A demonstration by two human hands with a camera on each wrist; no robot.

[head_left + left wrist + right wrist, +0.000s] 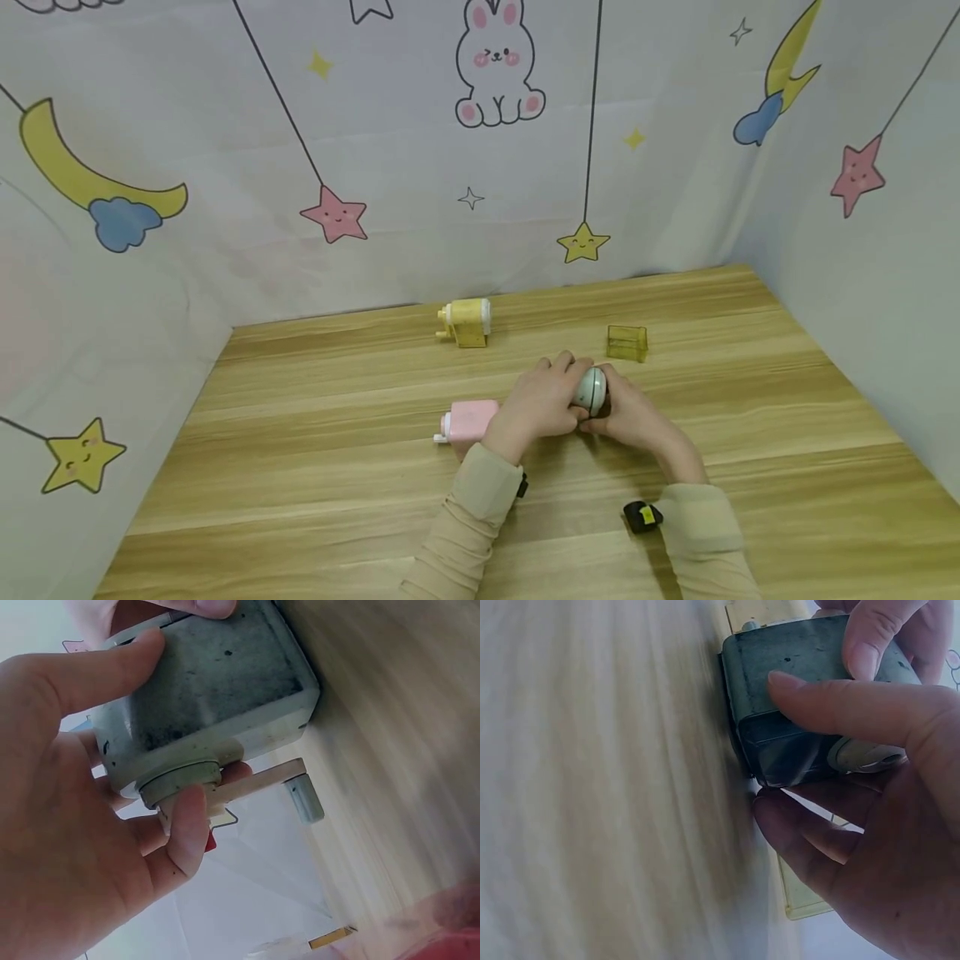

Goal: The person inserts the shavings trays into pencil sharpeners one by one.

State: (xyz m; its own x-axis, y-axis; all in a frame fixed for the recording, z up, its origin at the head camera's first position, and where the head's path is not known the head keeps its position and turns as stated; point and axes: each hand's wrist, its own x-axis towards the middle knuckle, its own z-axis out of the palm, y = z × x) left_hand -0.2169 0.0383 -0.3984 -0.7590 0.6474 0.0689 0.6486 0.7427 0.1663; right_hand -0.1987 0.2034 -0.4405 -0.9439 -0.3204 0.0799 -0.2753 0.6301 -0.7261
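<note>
A pale green crank pencil sharpener [592,392], smudged with dark marks, is held between both hands just right of the table's middle. My left hand [543,402] grips it from the left, thumb on the body and fingers curled round the crank end; the crank arm [259,782] sticks out past them in the left wrist view. From the other side my right hand [633,414] holds it, thumb on the body [795,667] and fingers underneath. Whether its base touches the table cannot be told.
A pink sharpener [472,419] stands beside the left forearm, partly hidden. Farther back are a yellow sharpener [468,323] and a see-through yellow shavings drawer [627,342]. A cartoon-printed cloth [420,250] hangs behind the wooden table [315,483].
</note>
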